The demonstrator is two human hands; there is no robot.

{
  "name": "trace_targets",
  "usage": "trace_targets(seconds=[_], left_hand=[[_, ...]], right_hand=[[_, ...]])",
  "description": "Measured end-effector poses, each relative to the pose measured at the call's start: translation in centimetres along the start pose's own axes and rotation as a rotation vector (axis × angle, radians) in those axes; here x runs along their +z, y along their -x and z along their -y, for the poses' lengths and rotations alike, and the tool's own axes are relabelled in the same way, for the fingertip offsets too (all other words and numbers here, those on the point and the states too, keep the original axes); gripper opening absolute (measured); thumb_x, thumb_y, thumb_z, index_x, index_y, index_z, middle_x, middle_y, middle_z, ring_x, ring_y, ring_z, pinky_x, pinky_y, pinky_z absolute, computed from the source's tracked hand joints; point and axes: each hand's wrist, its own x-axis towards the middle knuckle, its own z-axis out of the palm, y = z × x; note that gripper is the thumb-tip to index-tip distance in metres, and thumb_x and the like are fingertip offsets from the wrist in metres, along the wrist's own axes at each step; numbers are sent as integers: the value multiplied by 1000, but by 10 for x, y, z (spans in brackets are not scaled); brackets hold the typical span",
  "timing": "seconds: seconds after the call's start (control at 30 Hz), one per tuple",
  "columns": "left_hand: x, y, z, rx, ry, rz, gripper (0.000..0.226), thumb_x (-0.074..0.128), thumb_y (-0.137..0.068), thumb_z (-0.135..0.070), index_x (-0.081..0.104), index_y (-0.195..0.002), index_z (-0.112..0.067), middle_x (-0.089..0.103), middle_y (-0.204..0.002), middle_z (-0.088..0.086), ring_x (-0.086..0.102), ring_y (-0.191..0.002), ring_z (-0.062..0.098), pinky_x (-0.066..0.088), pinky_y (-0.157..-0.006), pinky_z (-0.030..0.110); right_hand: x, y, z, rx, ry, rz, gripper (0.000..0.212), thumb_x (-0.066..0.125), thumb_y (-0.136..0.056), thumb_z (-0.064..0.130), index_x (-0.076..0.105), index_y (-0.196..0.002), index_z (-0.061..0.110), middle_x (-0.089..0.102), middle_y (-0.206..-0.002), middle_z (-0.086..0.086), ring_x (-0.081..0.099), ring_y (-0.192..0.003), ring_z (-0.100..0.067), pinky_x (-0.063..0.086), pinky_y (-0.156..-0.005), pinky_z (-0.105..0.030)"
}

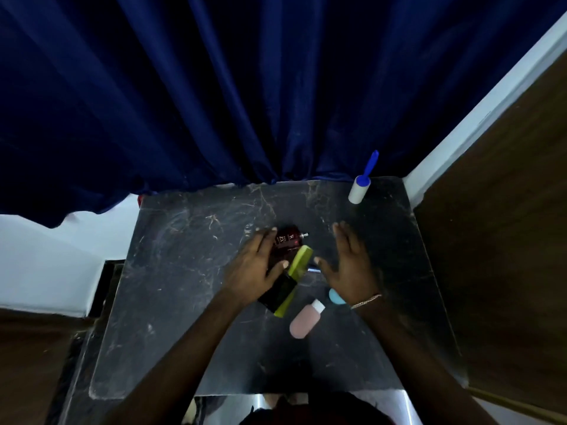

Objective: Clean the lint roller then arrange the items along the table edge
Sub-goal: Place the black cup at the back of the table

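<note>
The left hand's (256,266) fingers (266,238) lay nearly straight on one dark red bottle (291,240), thumb beside one green-and-black case (298,262). The right hand's (352,266) fingers (342,237) were spread wide, holding nothing; contact with the table (184,271) could not be determined. At 5 o'clock of the cluster lay one pink bottle (305,321) and one light-blue item (336,297), partly hidden. One lint roller (359,190) stood at the table's 1 o'clock corner.
</note>
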Motion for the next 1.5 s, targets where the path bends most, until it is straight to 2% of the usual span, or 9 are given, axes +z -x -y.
trace_targets(seconds=[0.1, 0.2, 0.33, 0.5, 0.73, 1.0, 1.13, 1.23, 1.5], left_hand=[[8, 25, 14, -115, 107, 12, 75, 58, -96, -55, 34, -157, -19, 41, -157, 3, 51, -137, 27, 50, -108, 41], [18, 37, 22, -202, 182, 39, 72, 65, -94, -51, 42, -152, -15, 50, -151, 8, 55, -133, 30, 49, -105, 37], [27, 37, 25, -311, 261, 138, 62, 66, -94, -48, 50, -142, -12, 57, -140, 16, 58, -127, 36, 51, -101, 39], [32, 39, 25, -331, 284, 189, 49, 63, -97, -42, 58, -133, -10, 65, -130, 17, 63, -120, 35, 53, -98, 40], [40, 46, 26, -363, 301, 233, 38, 62, -98, -37, 62, -126, -10, 69, -121, 17, 68, -111, 34, 52, -87, 36], [41, 52, 24, -387, 401, 203, 30, 67, -96, -28, 68, -121, -11, 75, -114, 12, 71, -105, 29, 55, -88, 33], [44, 57, 18, -433, 467, 169, 26, 69, -93, -24, 70, -116, -11, 76, -107, 12, 73, -100, 29, 58, -88, 38], [44, 60, 14, -447, 510, 149, 25, 70, -92, -23, 72, -115, -12, 76, -105, 12, 73, -98, 29, 59, -89, 41], [25, 74, -4, -479, 662, -19, 31, 78, -86, -27, 72, -115, -17, 75, -109, 5, 74, -96, 21, 61, -88, 40]], right_hand=[[17, 21, 25, -3, 3, 81, 79, 68, -87, 37, 37, -151, 4, 41, -152, -17, 42, -138, -35, 37, -114, -44], [33, 35, 50, 193, -189, 167, 67, 69, -86, 36, 47, -142, 7, 56, -134, -14, 56, -121, -30, 48, -103, -38], [56, 39, 68, 534, -393, 276, 42, 72, -85, 44, 69, -102, 5, 73, -102, -14, 69, -102, -30, 52, -92, -39], [79, 38, 83, 763, -520, 286, 32, 73, -85, 40, 56, -70, 17, 64, -86, -8, 69, -97, -30, 53, -97, -41], [92, 41, 90, 877, -677, 258, 33, 74, -85, 33, 57, -102, 11, 58, -93, -10, 60, -90, -26, 55, -94, -49], [93, 46, 91, 862, -783, 288, 26, 71, -88, 20, 53, -106, 18, 54, -90, -8, 47, -67, -16, 43, -70, -33], [95, 47, 90, 822, -754, 255, 30, 73, -87, 20, 57, -110, 13, 63, -98, -11, 62, -90, -27, 54, -94, -48], [92, 49, 87, 790, -744, 266, 36, 74, -85, 23, 59, -116, 13, 69, -114, -14, 67, -107, -34, 54, -96, -53], [68, 53, 82, 579, -969, 239, 50, 76, -84, 10, 54, -128, 18, 72, -104, 4, 69, -93, -9, 57, -94, -39]])
